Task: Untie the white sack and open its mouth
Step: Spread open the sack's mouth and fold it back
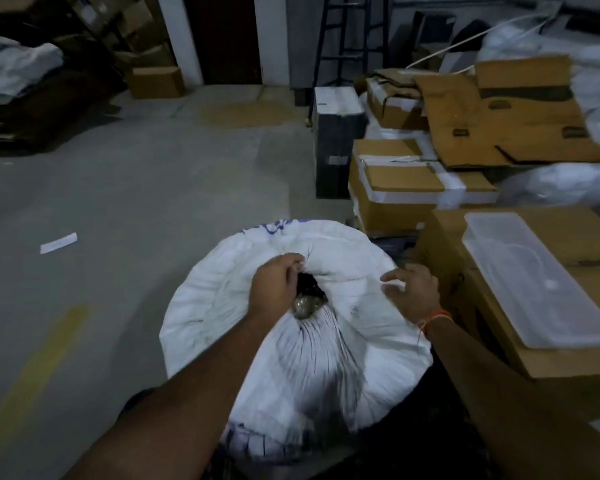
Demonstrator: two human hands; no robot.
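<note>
A full white woven sack (222,306) with blue print stands on the floor right below me. Its top is gathered into pleats around a small dark opening (309,289), where something dark and a shiny bit show. My left hand (274,289) grips the gathered cloth at the left edge of that opening, fingers curled. My right hand (413,289) pinches the sack's cloth at its right side, blurred by motion. An orange thread band (433,318) circles the right wrist. No tie or cord is visible.
Cardboard boxes (420,188) are stacked close on the right, one bearing a clear plastic lidded tub (534,282). A black box (336,147) and a ladder (354,36) stand behind. Grey concrete floor (118,202) with a paper strip (59,243) lies to the left.
</note>
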